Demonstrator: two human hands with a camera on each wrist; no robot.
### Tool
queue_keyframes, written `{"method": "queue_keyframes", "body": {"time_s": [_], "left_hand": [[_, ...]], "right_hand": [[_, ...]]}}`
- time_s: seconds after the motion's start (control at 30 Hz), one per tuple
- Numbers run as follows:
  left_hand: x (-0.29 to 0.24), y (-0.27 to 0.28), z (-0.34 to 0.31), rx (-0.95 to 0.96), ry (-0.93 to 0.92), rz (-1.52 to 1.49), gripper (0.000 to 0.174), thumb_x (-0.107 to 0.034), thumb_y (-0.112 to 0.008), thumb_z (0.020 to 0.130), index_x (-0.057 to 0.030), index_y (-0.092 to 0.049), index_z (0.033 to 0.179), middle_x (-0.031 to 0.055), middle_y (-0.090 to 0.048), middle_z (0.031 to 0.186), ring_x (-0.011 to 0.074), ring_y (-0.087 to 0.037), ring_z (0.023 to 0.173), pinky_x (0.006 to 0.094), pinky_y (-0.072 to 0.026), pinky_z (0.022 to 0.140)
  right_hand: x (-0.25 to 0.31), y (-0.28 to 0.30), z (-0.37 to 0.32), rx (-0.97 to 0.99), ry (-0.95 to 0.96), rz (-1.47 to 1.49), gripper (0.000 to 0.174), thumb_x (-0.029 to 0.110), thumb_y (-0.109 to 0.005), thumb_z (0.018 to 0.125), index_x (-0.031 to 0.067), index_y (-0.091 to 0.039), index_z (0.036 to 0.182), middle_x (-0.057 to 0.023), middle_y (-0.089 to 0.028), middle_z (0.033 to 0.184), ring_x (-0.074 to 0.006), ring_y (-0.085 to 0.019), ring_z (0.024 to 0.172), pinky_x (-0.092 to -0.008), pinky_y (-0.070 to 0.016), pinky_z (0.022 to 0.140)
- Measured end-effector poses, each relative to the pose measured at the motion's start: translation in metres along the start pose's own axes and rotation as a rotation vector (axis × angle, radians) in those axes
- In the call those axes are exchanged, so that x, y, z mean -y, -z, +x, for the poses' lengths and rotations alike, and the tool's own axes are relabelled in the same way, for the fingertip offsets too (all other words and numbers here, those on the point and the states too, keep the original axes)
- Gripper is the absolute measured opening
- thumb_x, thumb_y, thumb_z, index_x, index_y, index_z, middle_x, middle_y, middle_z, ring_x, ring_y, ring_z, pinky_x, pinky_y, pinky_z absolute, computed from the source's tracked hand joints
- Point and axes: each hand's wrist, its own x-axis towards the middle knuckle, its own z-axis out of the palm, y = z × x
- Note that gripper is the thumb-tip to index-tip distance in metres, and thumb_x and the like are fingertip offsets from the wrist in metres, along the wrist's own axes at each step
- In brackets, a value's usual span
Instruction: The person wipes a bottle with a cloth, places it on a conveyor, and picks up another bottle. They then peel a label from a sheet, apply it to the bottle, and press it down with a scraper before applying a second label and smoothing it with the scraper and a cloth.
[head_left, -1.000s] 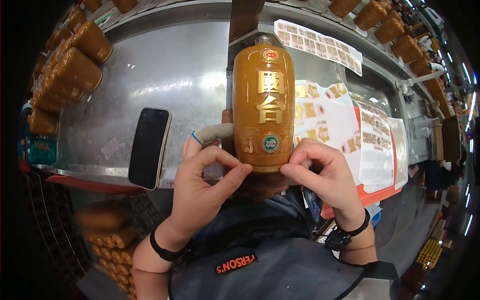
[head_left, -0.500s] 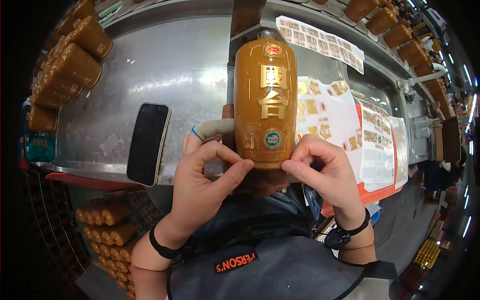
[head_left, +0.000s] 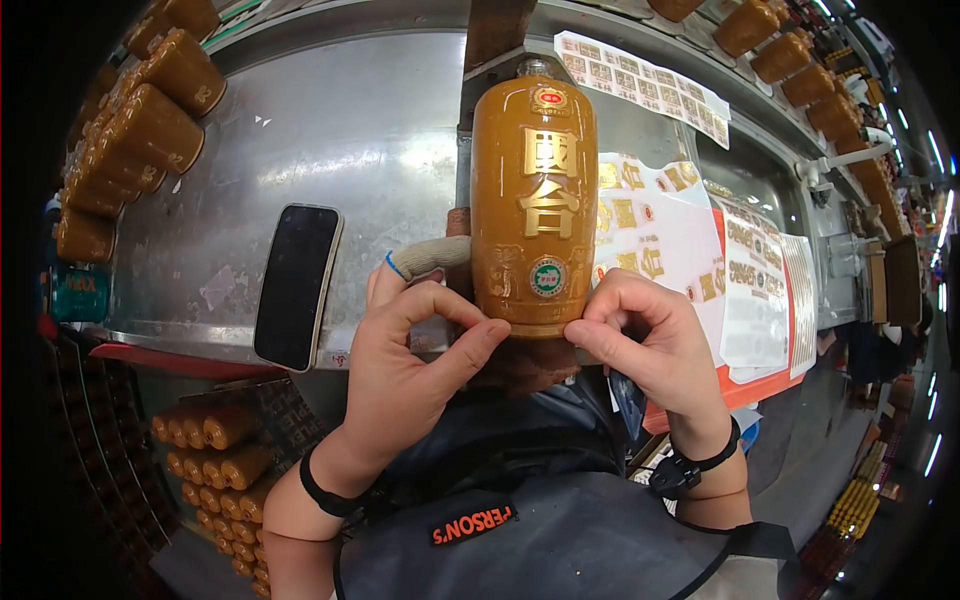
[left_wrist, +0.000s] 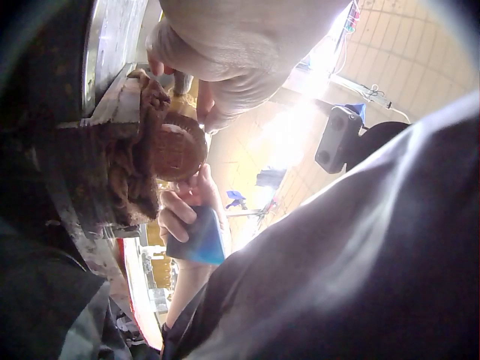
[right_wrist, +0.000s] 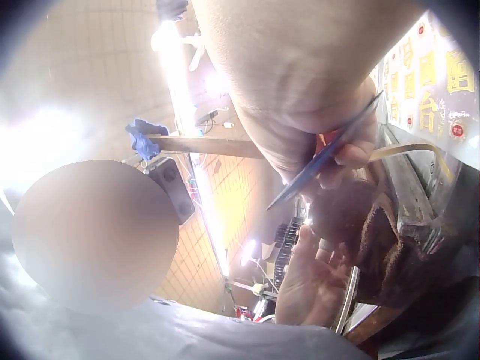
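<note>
A tall ochre bottle (head_left: 536, 200) with raised gold characters, a red emblem and a round green label lies label-up in the head view, its base toward me. At the left corner of the base, my left hand (head_left: 405, 345) brings thumb and forefinger together on the rim. A knit sleeve (head_left: 432, 257) covers one of its fingers, against the bottle's side. My right hand (head_left: 650, 340) pinches likewise at the right corner. Its other fingers hold a thin blue card (right_wrist: 326, 155) in the palm. Brown cloth (left_wrist: 135, 161) lies beneath the bottle.
A black phone (head_left: 297, 287) lies on the metal bench (head_left: 330, 120) at left. Gold-print decal sheets (head_left: 650, 225) and a stack of sheets (head_left: 755, 300) on a red tray lie at right. Another printed sheet (head_left: 640, 85) lies behind. Ochre bottles (head_left: 150, 130) stand far left.
In the head view, the bottle shifts slightly right and up, then barely moves over the last half second. Both hands keep their places at its base.
</note>
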Motion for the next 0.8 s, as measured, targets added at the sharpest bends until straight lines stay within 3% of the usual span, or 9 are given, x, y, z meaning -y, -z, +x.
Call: {"method": "queue_keyframes", "body": {"time_s": [0.3, 0.47, 0.6, 0.67, 0.7, 0.77, 0.8], "left_hand": [[0.004, -0.001, 0.001, -0.012, -0.013, 0.031, 0.014, -0.017, -0.083, 0.080, -0.0086, -0.071, 0.083, 0.0101, -0.058, 0.128, 0.0255, -0.048, 0.116, 0.0366, -0.0354, 0.103], [0.005, 0.001, 0.001, -0.015, -0.040, 0.087, 0.015, -0.017, -0.082, 0.081, -0.0081, -0.070, 0.084, 0.0062, -0.065, 0.104, 0.0235, -0.049, 0.108, 0.0355, -0.0376, 0.097], [0.010, 0.003, -0.002, -0.040, 0.022, 0.024, 0.015, -0.017, -0.080, 0.082, -0.0079, -0.070, 0.086, 0.0048, -0.064, 0.094, 0.0231, -0.050, 0.105, 0.0370, -0.0379, 0.095], [0.016, 0.005, -0.004, -0.043, 0.152, -0.074, 0.018, -0.019, -0.079, 0.084, -0.0082, -0.069, 0.095, 0.0062, -0.066, 0.100, 0.0242, -0.050, 0.107, 0.0397, -0.0361, 0.100], [0.019, 0.005, -0.004, -0.048, 0.152, -0.075, 0.018, -0.019, -0.079, 0.084, -0.0082, -0.069, 0.095, 0.0062, -0.066, 0.100, 0.0242, -0.050, 0.107, 0.0397, -0.0361, 0.100], [0.026, 0.004, -0.003, -0.052, 0.035, -0.124, 0.039, -0.025, -0.079, 0.084, -0.0076, -0.065, 0.116, 0.0097, -0.065, 0.109, 0.0288, -0.049, 0.116, 0.0434, -0.0329, 0.107], [0.023, 0.004, -0.001, -0.061, 0.035, -0.126, 0.039, -0.025, -0.079, 0.084, -0.0076, -0.065, 0.116, 0.0097, -0.065, 0.109, 0.0288, -0.049, 0.116, 0.0434, -0.0329, 0.107]], "right_hand": [[0.002, -0.002, 0.001, -0.008, 0.015, -0.028, 0.016, 0.007, -0.076, 0.086, 0.0032, -0.063, 0.078, 0.0057, -0.046, 0.064, -0.0024, -0.038, 0.059, -0.0214, -0.0324, 0.056], [0.003, -0.003, 0.001, -0.034, 0.030, -0.078, 0.016, 0.005, -0.076, 0.085, 0.0014, -0.062, 0.076, 0.0037, -0.048, 0.066, -0.0032, -0.039, 0.059, -0.0223, -0.0324, 0.057], [0.003, -0.004, 0.001, -0.038, 0.029, -0.088, 0.017, 0.005, -0.076, 0.084, 0.0011, -0.062, 0.076, 0.0035, -0.048, 0.067, -0.0035, -0.039, 0.059, -0.0223, -0.0324, 0.057], [0.003, -0.003, 0.002, -0.038, 0.036, -0.097, 0.017, 0.005, -0.076, 0.085, 0.0015, -0.062, 0.075, 0.0035, -0.048, 0.067, -0.0034, -0.039, 0.058, -0.0224, -0.0324, 0.057], [0.003, -0.003, 0.002, -0.033, 0.038, -0.099, 0.017, 0.005, -0.076, 0.085, 0.0015, -0.062, 0.075, 0.0035, -0.048, 0.067, -0.0034, -0.039, 0.058, -0.0224, -0.0324, 0.057], [0.004, -0.003, 0.002, -0.036, 0.013, -0.092, 0.017, 0.004, -0.075, 0.085, 0.0018, -0.061, 0.075, 0.0035, -0.049, 0.068, -0.0031, -0.040, 0.059, -0.0222, -0.0322, 0.056], [0.005, -0.004, 0.001, -0.028, 0.015, -0.096, 0.017, 0.004, -0.075, 0.085, 0.0018, -0.061, 0.075, 0.0035, -0.049, 0.068, -0.0031, -0.040, 0.059, -0.0222, -0.0322, 0.056]]}}
